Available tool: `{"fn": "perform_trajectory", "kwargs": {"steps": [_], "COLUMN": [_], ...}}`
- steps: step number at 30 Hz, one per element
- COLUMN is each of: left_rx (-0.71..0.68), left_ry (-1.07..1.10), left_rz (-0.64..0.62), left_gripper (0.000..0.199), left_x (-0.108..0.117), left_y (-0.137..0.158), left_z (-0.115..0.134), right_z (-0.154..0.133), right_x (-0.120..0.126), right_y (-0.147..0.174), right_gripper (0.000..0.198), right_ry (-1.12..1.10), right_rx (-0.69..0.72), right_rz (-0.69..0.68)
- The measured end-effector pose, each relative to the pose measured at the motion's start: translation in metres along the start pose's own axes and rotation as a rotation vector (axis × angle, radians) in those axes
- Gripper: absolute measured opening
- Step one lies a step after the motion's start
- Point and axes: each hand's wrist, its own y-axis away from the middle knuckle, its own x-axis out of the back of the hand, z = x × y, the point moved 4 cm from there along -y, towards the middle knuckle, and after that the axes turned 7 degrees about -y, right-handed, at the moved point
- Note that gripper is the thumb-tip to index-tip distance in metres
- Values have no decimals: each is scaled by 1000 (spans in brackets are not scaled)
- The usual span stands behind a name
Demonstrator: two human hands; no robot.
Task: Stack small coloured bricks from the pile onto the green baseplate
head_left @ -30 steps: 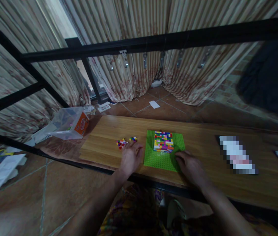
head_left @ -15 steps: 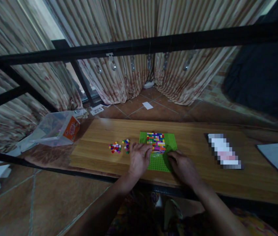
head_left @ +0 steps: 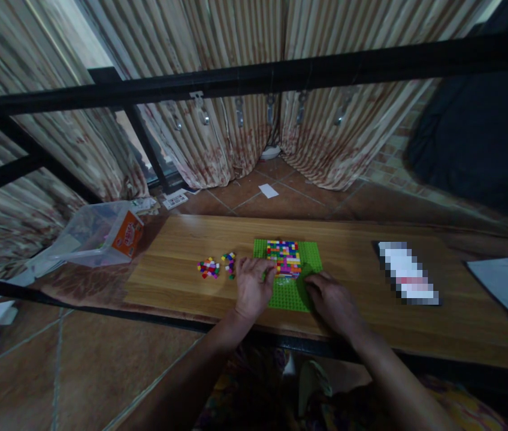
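Both hands steady the green baseplate (head_left: 310, 258), left hand (head_left: 251, 287) fingers curled at the brick block (head_left: 283, 257), right hand (head_left: 332, 302) fingers pressed flat, loose bricks (head_left: 209, 267) just left.

The scene is dim, lit mainly by daylight through the gap between the curtains (head_left: 101, 90) at upper left. Straight bars bow near the edges, and the forearms lie in deep, soft shadow.

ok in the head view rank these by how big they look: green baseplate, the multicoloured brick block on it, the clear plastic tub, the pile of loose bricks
1. clear plastic tub
2. green baseplate, partly hidden by both hands, so its place against the tub is unsure
3. multicoloured brick block
4. pile of loose bricks
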Motion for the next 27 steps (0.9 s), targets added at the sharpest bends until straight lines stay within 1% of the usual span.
{"fn": "perform_trajectory", "kwargs": {"steps": [4, 9, 12, 15, 22, 27], "left_rx": [-60, -113, -127, -134, -190, -200], "left_ry": [-43, -68, -79, -68, 5, 1], "left_rz": [-8, 28, 29, 13, 19, 6], "left_gripper": [12, 16, 18, 19, 25, 21], "left_x": [-1, -1, -1, -2, -10, -8], "left_y": [2, 3, 3, 2, 4, 7], "left_z": [2, 3, 3, 2, 1, 1], "right_z": [0, -1, -1, -1, 3, 5], "right_x": [0, 1, 1, 1, -1, -2], "right_y": [0, 1, 1, 1, 1, 1], "right_gripper": [23, 23, 23, 23, 25, 26], "right_ry": [4, 10, 6, 8, 13, 31], "right_rx": [5, 24, 27, 27, 33, 34], "right_rz": [3, 5, 19, 28, 33, 19]}}
